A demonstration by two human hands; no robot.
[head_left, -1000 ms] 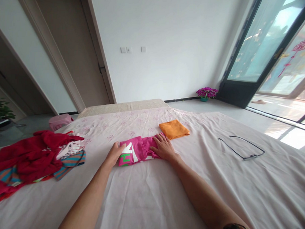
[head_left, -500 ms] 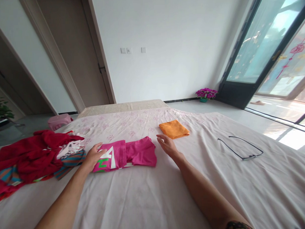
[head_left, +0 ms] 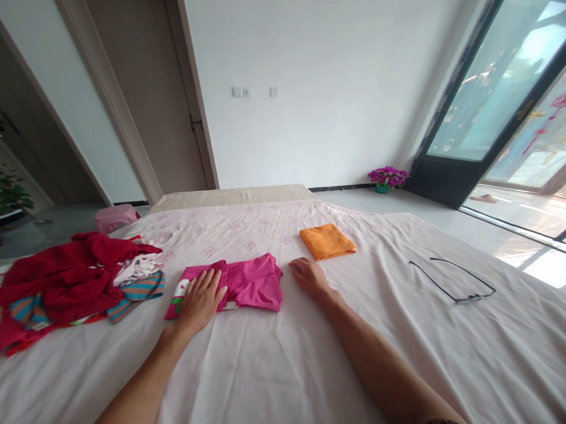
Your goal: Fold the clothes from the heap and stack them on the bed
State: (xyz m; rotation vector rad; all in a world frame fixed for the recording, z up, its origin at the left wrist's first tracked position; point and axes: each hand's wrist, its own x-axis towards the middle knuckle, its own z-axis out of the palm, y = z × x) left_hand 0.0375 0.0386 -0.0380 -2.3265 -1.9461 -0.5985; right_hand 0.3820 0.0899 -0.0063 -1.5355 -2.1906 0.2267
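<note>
My left hand [head_left: 202,299] lies flat on the folded part of a pink shirt [head_left: 260,287], fingers stretched out over the cloth. Part of the shirt's white and green print shows beside that hand; the rest is covered. The shirt's smooth end extends to the right. Just past that end, my right hand [head_left: 309,276] rests on the bed sheet [head_left: 251,368] with its fingers curled in and no cloth visible in them. Behind the right hand sits an orange folded cloth [head_left: 328,241].
A heap of red clothes [head_left: 76,275] with striped pieces lies on the left. Eyeglasses [head_left: 471,297] rest on the right of the sheet. Beyond the bed stand a pink stool [head_left: 117,218], purple flowers [head_left: 387,177] and a glass door [head_left: 465,106].
My left hand has moved right from the shirt's left edge and now presses flat on its folded part. My right hand's fingers have curled down onto the sheet. The view has shifted slightly.
</note>
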